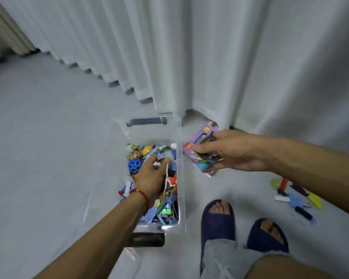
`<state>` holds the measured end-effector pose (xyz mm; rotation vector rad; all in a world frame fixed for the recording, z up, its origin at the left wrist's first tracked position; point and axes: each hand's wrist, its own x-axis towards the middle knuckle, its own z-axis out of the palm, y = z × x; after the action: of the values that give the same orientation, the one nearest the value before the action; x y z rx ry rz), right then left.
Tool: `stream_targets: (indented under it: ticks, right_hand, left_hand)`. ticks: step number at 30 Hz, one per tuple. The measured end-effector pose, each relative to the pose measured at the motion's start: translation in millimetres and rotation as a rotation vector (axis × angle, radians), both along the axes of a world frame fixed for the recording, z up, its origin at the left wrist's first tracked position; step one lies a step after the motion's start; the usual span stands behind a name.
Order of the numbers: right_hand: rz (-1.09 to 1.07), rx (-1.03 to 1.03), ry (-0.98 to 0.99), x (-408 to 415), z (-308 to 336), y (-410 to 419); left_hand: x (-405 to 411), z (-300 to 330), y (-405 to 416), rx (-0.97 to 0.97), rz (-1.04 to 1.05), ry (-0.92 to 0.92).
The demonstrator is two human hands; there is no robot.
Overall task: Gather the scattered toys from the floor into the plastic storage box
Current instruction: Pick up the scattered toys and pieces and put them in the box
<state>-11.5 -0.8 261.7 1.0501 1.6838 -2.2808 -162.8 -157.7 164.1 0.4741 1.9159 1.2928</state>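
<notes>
Right hand (232,152): grasps purple toy box (199,150) beside the bin, ready to drop in.
Left hand (151,176): inside clear bin (181,178), pinching small toys (165,157), likely making room.

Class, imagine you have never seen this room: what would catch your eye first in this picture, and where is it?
First, the clear storage box in the middle of the floor, heaped with bright toys, with the left hand reaching into it. Next, the purple box gripped by the right hand, just right of the storage box. Then the loose pieces on the floor at far right, beyond the dark slippers.
</notes>
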Motion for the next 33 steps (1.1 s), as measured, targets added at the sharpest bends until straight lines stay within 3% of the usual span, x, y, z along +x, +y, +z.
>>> stream_targets:
  ticks: [2,5,8,12,18,21,25,28,33]
  right_hand:
    - [0.027,0.013,0.001,-38.0,-0.3,-23.3]
    - [0.057,0.037,-0.093,-71.4,-13.3,-51.8]
    - [0.098,0.093,-0.201,-70.7,-23.8,-56.5]
    - [0.151,0.284,-0.282,-20.0,-12.1,-8.9]
    - [-0.135,0.542,-0.48,136.2,-18.3,80.8]
    - [-0.173,0.612,-0.704,222.4,-61.2,102.7]
    - [-0.017,0.649,-0.931,303.8,-137.4,99.4]
    - [0.003,0.657,-0.942,334.8,-200.5,92.7]
    - [-0.146,0.719,-0.841,354.6,-289.2,113.4]
  left_hand:
    - [-28.8,3.6,-30.6,-0.142,0.054,0.119]
    - [-48.1,11.0,-53.3,-0.264,0.091,0.049]
    - [-46.7,26.1,-56.2,-0.342,-0.041,0.077]
    - [-25.6,33.8,-33.0,-0.267,-0.024,0.158]
    - [78.0,22.2,42.6,-0.12,-0.376,0.194]
    - [134.8,-3.5,77.1,-0.118,-0.544,0.192]
    - [193.9,-51.3,122.3,-0.187,-0.808,0.323]
    - [223.4,-95.3,154.4,-0.264,-0.95,0.406]
    - [250.1,-168.4,203.5,-0.32,-1.152,0.59]
